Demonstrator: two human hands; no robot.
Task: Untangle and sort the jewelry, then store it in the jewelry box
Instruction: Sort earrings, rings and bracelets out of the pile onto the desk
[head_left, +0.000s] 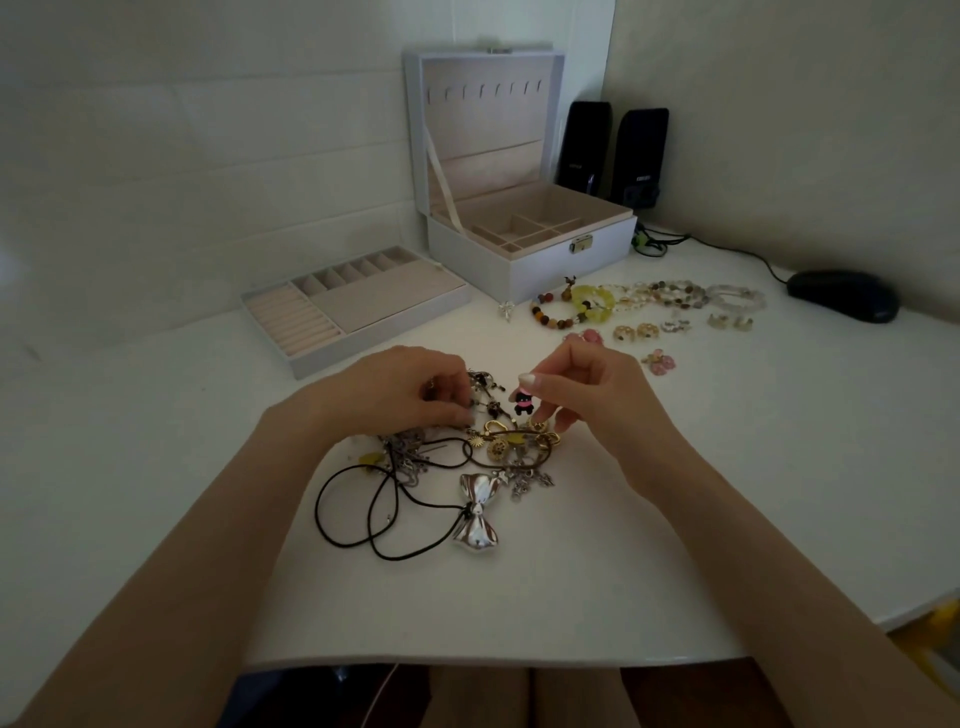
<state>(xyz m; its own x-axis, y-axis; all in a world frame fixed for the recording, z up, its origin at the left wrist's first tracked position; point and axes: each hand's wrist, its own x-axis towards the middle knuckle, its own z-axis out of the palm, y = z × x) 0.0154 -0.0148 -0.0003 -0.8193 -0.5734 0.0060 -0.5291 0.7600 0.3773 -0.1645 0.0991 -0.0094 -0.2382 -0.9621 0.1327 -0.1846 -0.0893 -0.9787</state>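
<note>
Head view: nearest, below the fingers, glossy silver bow pendant (478, 514) on looped black cord (395, 558). Left hand (410, 389) curled, pinching into metallic tangle (498, 446) of chains and gold charms. Right hand (587, 389), thumb and forefinger clamped on tiny black-and-pink charm (523, 405). Beyond the fingertips, round beaded bracelets (592, 301); farthest, open white jewelry box (545, 262), beige-lined.

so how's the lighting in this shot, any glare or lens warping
Head view: dim, underexposed, the white table reads grey; the silver bow pendant gives the brightest glints. Head view: the wide-angle lens bows the table's near edge. Head view: the jewelry tangle that the left hand grips and the black-and-pink charm that the right hand pinches look soft.
</note>
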